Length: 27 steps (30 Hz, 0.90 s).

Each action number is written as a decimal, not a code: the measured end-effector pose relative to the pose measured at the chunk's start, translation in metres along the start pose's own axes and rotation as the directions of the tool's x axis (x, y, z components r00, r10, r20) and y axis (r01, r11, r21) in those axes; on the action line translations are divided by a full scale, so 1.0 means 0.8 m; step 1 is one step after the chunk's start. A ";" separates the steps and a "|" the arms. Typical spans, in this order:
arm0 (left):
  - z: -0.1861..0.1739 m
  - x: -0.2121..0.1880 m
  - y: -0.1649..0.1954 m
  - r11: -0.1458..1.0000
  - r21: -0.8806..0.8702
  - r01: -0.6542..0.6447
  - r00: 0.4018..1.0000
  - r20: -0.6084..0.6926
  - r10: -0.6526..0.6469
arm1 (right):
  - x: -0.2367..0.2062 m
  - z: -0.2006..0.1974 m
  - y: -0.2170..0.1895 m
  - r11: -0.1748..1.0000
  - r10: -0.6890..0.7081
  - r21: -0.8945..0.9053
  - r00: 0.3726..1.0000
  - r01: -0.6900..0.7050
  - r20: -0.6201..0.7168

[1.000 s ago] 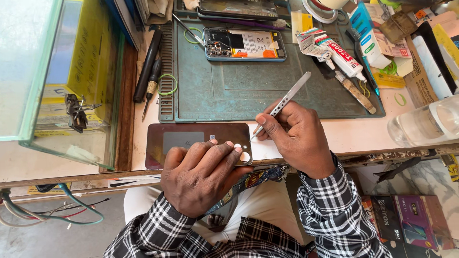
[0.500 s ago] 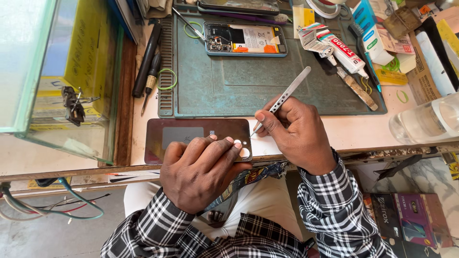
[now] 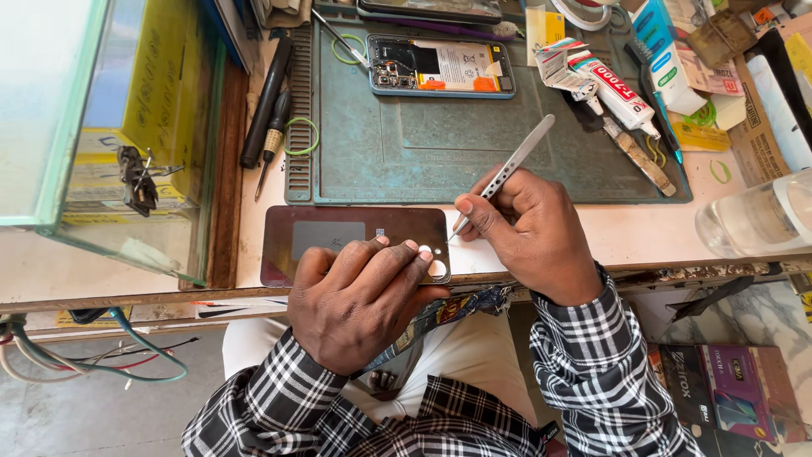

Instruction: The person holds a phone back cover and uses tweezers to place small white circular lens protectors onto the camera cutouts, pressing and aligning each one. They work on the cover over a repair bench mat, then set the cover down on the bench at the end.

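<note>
The left hand (image 3: 359, 296) presses its fingers flat on a dark red phone back cover (image 3: 338, 237) on the worktop (image 3: 592, 233). The right hand (image 3: 533, 233) pinches silver tweezers (image 3: 507, 169), their tip just beside the left fingertips.

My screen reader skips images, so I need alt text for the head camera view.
A left hand presses down a dark red phone back cover at the bench edge while the right hand holds metal tweezers with the tip at the cover's right end. Behind lie a green work mat, an opened phone and a glue tube.
</note>
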<state>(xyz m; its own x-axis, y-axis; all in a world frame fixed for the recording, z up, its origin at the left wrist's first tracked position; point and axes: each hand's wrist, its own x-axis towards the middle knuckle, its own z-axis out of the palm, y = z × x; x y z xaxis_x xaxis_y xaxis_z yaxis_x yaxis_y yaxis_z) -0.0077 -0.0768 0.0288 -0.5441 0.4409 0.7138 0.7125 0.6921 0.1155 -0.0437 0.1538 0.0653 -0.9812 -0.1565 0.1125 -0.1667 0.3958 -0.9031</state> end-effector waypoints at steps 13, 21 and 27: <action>0.001 -0.001 0.000 1.000 -0.007 0.012 1.000 -0.007 -0.012 | 0.001 0.000 0.001 0.999 -0.001 0.039 1.000 0.000 0.018; 0.001 -0.002 0.001 1.000 -0.014 0.025 1.000 -0.008 -0.025 | 0.002 0.003 0.001 1.000 0.009 0.019 1.000 -0.009 -0.011; 0.004 -0.003 0.001 1.000 0.005 0.025 1.000 -0.017 -0.025 | 0.002 0.002 -0.001 0.999 0.013 0.044 0.999 -0.012 -0.030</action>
<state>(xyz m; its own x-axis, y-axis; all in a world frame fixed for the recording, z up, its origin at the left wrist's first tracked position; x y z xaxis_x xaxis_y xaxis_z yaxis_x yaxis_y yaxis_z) -0.0069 -0.0754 0.0251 -0.5543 0.4134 0.7224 0.6960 0.7062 0.1299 -0.0449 0.1517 0.0653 -0.9857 -0.1246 0.1132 -0.1510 0.3574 -0.9217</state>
